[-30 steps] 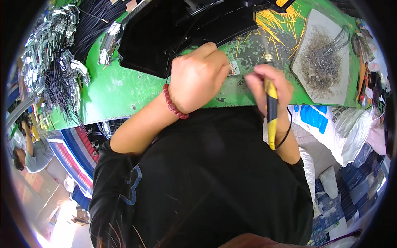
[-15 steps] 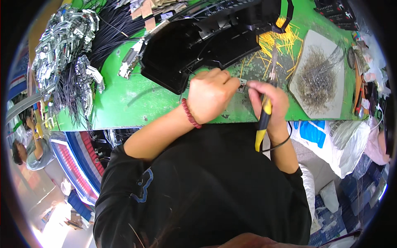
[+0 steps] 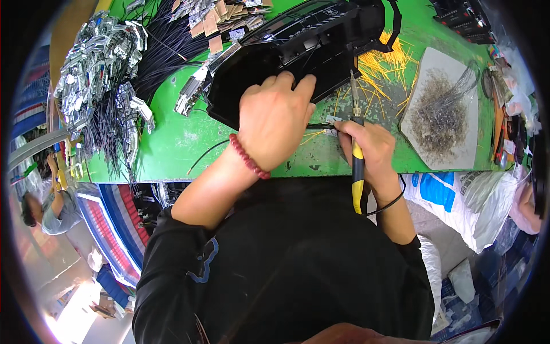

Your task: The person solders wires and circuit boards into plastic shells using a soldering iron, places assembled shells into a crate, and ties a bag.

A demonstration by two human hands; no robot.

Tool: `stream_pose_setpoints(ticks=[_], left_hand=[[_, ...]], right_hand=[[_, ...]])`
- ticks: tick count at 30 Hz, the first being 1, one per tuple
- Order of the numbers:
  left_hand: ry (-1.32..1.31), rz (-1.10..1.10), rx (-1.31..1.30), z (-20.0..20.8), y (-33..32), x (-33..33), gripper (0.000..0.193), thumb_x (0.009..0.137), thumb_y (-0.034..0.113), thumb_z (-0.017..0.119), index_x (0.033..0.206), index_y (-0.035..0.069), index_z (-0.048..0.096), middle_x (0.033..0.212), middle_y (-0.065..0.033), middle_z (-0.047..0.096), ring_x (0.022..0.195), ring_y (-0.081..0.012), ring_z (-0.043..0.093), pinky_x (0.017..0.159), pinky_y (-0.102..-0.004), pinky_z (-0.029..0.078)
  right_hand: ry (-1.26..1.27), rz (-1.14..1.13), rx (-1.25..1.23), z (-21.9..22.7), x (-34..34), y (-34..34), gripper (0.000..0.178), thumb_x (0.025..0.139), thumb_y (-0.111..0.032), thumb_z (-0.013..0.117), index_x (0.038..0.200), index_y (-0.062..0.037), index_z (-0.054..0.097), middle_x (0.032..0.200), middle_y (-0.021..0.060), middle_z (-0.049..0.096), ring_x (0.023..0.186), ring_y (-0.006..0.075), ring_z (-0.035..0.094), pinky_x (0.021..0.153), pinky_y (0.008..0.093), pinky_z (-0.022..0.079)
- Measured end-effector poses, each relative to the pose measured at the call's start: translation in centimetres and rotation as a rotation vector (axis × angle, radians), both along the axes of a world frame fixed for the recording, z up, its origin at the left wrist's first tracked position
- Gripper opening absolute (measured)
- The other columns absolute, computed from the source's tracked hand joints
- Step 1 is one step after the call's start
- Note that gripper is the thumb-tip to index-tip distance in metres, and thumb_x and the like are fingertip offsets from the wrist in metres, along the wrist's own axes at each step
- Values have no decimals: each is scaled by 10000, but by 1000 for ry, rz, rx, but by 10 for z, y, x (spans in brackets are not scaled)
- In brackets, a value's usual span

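My left hand (image 3: 274, 117), a red bead bracelet at its wrist, rests palm down on the near edge of a large black plastic housing (image 3: 298, 51) lying on the green table (image 3: 166, 143). Its fingers curl over the housing's rim and press on a thin black wire with a small white connector (image 3: 331, 131). My right hand (image 3: 369, 150) is closed around a soldering iron with a yellow and black handle (image 3: 358, 178); the metal tip (image 3: 353, 94) points away from me, beside the connector. Both hands almost touch.
A grey tray (image 3: 441, 109) holding a heap of fine wire bits lies to the right. Yellow wire offcuts (image 3: 389, 63) scatter behind the iron. Bundles of black cables with silver connectors (image 3: 103, 80) fill the left. White sacks (image 3: 470, 200) sit below the table's right edge.
The view has tilted so the table shows more fully. My left hand moved up onto the housing's edge, and my right hand raised the soldering iron until it points away from me.
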State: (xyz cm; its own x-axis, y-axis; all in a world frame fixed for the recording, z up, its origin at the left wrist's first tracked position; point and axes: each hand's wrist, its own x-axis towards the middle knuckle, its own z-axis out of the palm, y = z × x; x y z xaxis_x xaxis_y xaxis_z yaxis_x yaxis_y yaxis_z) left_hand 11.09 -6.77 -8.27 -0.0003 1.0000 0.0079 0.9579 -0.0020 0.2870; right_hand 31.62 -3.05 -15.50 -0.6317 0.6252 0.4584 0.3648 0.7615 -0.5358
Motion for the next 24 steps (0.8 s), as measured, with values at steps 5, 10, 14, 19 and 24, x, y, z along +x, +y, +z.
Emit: stream_pose_setpoints(ticks=[5, 10, 14, 19, 24], left_hand=[[-742, -86, 64, 9, -3, -17, 302, 836, -98, 505, 1079, -12, 662, 879, -121, 640, 766, -201, 626, 713, -281, 503], [-624, -310, 97, 16, 0, -22, 301, 791, -104, 590, 1071, -20, 663, 877, -129, 656, 773, -223, 648, 697, -289, 516], [-458, -277, 141, -2, -3, -16, 158, 746, -25, 698, 896, 22, 695, 791, -99, 614, 687, -239, 624, 611, -307, 509], [-357, -257, 265, -19, -3, -8, 148, 697, -1, 722, 835, 36, 687, 848, -60, 582, 672, -224, 611, 579, -317, 492], [-250, -274, 267, -22, -6, -8, 143, 684, 2, 716, 815, 42, 674, 886, -45, 590, 721, -222, 624, 602, -320, 503]], right_hand=[[-7, 33, -46, 7, 1, 0, 361, 668, 55, 726, 974, -114, 635, 620, 19, 567, 514, 205, 560, 482, 316, 384], [48, 45, -92, 6, 0, 2, 353, 672, 66, 714, 972, -102, 631, 631, 31, 575, 527, 209, 567, 494, 317, 409], [38, 39, -87, -1, 2, 7, 324, 684, 67, 702, 959, -88, 630, 643, 43, 586, 536, 219, 576, 508, 307, 429], [575, -2, -554, -4, 15, -4, 289, 855, 43, 617, 1106, -40, 500, 952, 162, 699, 691, 149, 584, 654, 248, 467], [692, 95, -478, 27, 14, -9, 443, 758, 52, 731, 1100, -26, 460, 1030, 208, 676, 743, 165, 626, 666, 254, 509]])
